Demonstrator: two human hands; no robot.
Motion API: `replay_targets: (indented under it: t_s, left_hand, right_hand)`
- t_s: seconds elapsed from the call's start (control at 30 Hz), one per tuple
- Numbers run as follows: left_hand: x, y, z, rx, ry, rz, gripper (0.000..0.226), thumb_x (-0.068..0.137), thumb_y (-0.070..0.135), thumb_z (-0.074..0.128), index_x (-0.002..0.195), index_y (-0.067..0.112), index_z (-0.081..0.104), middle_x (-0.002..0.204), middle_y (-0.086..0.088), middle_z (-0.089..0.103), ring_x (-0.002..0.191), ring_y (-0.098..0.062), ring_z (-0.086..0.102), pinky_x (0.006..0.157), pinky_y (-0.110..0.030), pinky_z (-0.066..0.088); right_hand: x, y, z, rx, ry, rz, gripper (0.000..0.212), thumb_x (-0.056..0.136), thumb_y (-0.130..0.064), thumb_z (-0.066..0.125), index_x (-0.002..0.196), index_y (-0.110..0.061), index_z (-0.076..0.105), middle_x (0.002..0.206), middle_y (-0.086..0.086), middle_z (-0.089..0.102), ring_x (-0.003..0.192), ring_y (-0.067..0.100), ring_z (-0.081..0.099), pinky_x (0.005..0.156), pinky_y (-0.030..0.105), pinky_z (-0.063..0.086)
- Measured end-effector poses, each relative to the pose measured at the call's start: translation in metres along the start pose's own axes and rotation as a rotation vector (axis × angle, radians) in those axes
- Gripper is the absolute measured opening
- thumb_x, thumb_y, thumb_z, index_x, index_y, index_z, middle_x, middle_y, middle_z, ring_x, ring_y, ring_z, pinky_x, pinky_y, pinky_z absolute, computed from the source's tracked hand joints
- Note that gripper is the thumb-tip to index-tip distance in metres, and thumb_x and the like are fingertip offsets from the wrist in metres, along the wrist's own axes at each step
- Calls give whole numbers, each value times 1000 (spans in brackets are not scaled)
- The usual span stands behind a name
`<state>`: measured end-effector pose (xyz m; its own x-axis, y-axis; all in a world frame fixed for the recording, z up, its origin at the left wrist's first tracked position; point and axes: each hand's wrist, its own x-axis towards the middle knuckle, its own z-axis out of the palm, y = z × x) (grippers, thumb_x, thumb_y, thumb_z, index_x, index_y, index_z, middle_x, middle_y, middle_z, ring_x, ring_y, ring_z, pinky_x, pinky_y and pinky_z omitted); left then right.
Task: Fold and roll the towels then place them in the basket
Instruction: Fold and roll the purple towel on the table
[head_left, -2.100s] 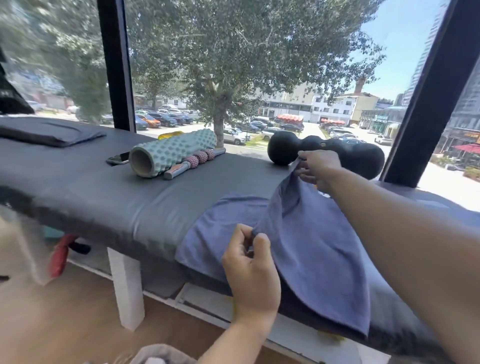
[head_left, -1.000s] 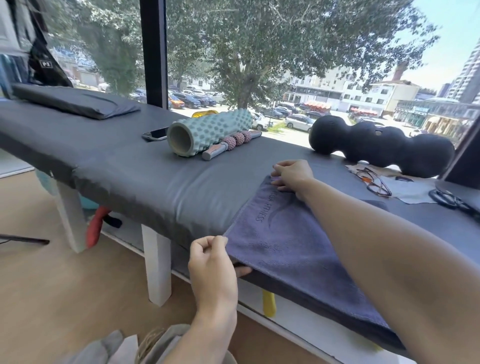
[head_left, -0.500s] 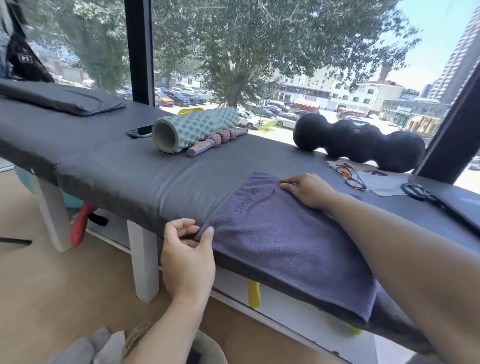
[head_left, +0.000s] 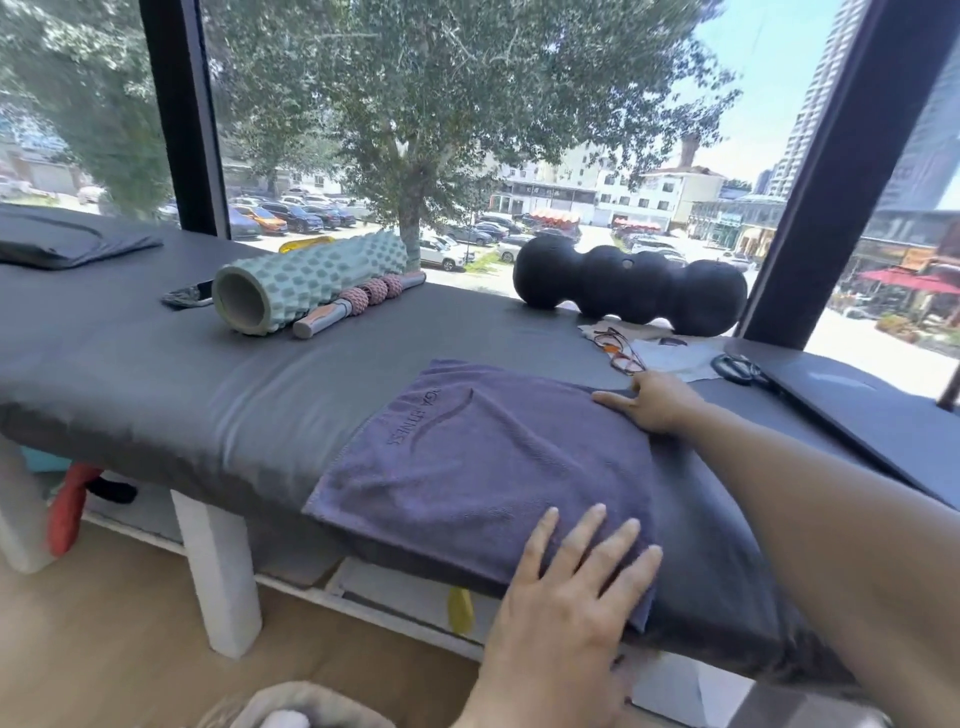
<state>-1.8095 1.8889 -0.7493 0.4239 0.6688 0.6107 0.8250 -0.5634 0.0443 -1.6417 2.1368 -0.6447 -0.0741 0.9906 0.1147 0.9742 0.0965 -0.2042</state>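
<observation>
At the centre of the frame a folded purple towel (head_left: 483, 467) lies flat on a grey padded massage bed (head_left: 218, 400), its near edge hanging just over the bed's front side and a printed logo showing near its upper left corner. The left hand (head_left: 576, 587), low in the frame, rests palm down on the towel's lower right corner with its fingers straight and spread, so its grip is loose and holds nothing. The right hand (head_left: 649, 402), right of centre, presses the towel's upper right edge with its fingers extended flat, likewise grasping nothing; its forearm runs down to the right edge of the frame. At the bottom edge, left of the left wrist, the pale rim of a basket (head_left: 306, 699) shows with something white inside, too cut off to identify. Toward the upper left of the bed lies a mint green foam roller (head_left: 306, 286), with a pink massage stick (head_left: 358, 304) just beside it on the right and a phone (head_left: 189, 296) on its left. A black lumpy roller (head_left: 628, 288) sits by the window at upper right. Just past the right hand are eyeglasses (head_left: 618, 351) on a pale cloth (head_left: 670, 356), near black scissors (head_left: 737, 369) and a dark laptop (head_left: 852, 400). A flat grey pillow (head_left: 62, 241) lies at the far left.
</observation>
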Motion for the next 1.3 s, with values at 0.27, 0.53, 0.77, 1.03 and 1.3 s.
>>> replay_targets:
  t_s: [0.27, 0.53, 0.77, 1.03, 1.3]
  left_hand:
    - [5, 2, 4, -114, 350, -10, 38, 78, 25, 57, 111, 25, 78, 125, 15, 70, 126, -11, 61, 102, -39, 41]
    - [9, 18, 7, -194, 438, -14, 31, 80, 24, 59, 103, 23, 79, 113, 13, 75, 116, -8, 67, 95, -34, 50]
    - [24, 55, -6, -436, 421, -149, 30, 87, 23, 58, 112, 26, 76, 108, 15, 75, 100, -3, 70, 78, -21, 56]
    - [55, 91, -37, -925, 368, -535, 29, 95, 42, 56, 73, 24, 58, 55, 15, 46, 52, 0, 41, 54, -20, 33]
    - [33, 58, -53, -980, 539, -671, 43, 98, 27, 61, 62, 26, 37, 48, 12, 33, 45, -7, 33, 48, -18, 27]
  right_hand:
    - [3, 8, -11, 366, 98, 139, 46, 77, -53, 82, 76, -14, 58, 77, 5, 63, 73, 22, 56, 68, 31, 44]
    - [-6, 27, -14, 319, 104, 214, 50, 75, -54, 83, 84, -8, 66, 87, 8, 68, 87, 26, 60, 76, 34, 48]
    - [-23, 45, -50, 53, -11, 296, 63, 78, -68, 71, 96, -7, 70, 103, 12, 73, 86, 28, 67, 72, 33, 51]
    - [-36, 61, -88, 592, 131, 461, 50, 70, -27, 93, 98, -7, 58, 76, 7, 57, 66, 20, 54, 61, 31, 46]
    - [-18, -20, -95, 983, 105, 292, 23, 83, -12, 82, 75, -10, 61, 61, 2, 51, 37, 7, 45, 37, 15, 38]
